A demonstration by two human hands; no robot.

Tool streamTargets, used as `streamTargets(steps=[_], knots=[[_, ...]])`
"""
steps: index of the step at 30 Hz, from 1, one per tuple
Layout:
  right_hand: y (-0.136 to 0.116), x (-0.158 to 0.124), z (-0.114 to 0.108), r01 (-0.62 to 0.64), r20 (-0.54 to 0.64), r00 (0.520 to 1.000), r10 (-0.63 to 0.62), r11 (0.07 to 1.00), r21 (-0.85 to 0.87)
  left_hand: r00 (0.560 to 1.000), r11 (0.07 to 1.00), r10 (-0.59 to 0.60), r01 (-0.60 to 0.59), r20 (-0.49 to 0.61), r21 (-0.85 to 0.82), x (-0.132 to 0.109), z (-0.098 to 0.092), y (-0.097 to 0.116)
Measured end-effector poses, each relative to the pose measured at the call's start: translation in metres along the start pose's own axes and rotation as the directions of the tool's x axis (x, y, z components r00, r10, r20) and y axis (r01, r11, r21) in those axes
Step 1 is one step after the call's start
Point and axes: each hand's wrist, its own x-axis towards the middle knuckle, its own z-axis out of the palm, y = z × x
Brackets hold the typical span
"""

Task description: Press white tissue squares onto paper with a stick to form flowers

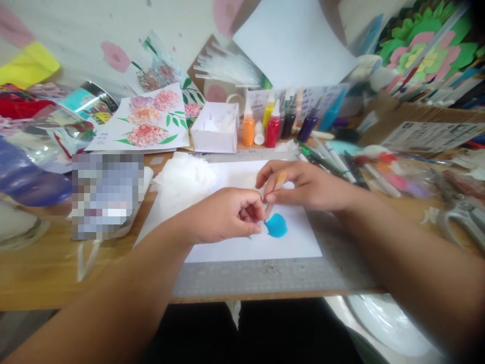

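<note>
A white sheet of paper lies on a grey cutting mat, with a blue blob of paint on it. My left hand is closed in a pinch just left of the blob, its fingertips at the blob's edge; what it pinches is too small to name. My right hand holds a thin wooden stick pointing down at the blob's upper left edge.
Several paint bottles stand behind the paper beside a white box. A flower painting lies at the back left, crumpled white tissue next to the sheet. Pens and markers and scissors crowd the right.
</note>
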Motion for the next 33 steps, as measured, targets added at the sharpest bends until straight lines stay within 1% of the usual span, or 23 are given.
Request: streamTargets(steps=[4, 6, 9, 11, 15, 20, 24, 33], knots=[[-0.001, 0.000, -0.002, -0.004, 0.002, 1.000, 0.004, 1.000, 0.003, 0.996, 0.996, -0.014, 0.022, -0.088, 0.085, 0.001, 0.002, 0.000], [-0.002, -0.001, -0.002, 0.005, -0.017, 1.000, -0.005, 1.000, 0.027, 0.991, 0.995, -0.007, 0.021, -0.130, 0.102, 0.003, 0.003, 0.000], [-0.004, -0.001, -0.002, 0.061, -0.059, 0.997, -0.056, 0.993, 0.097, 0.987, 0.995, 0.006, 0.010, -0.158, 0.101, 0.007, 0.006, -0.003], [-0.007, -0.001, -0.001, 0.101, -0.046, 0.994, -0.096, 0.988, 0.116, 0.986, 0.994, -0.004, 0.022, -0.167, 0.109, 0.009, 0.007, -0.005], [-0.013, -0.001, 0.001, 0.129, 0.034, 0.991, -0.130, 0.992, 0.011, 0.983, 0.993, -0.022, 0.043, -0.183, 0.109, 0.013, 0.011, -0.009], [-0.015, -0.002, 0.004, 0.171, 0.033, 0.985, -0.169, 0.978, -0.122, 0.978, 0.996, -0.027, 0.045, -0.205, 0.082, 0.014, 0.012, -0.007], [-0.016, -0.002, 0.007, 0.161, 0.050, 0.987, -0.154, 0.963, -0.218, 0.975, 0.995, -0.035, 0.054, -0.217, 0.085, 0.014, 0.012, -0.005], [-0.016, -0.003, 0.009, 0.185, 0.039, 0.983, -0.181, 0.948, -0.260, 0.978, 0.995, -0.025, 0.044, -0.205, 0.087, 0.015, 0.013, -0.005]])
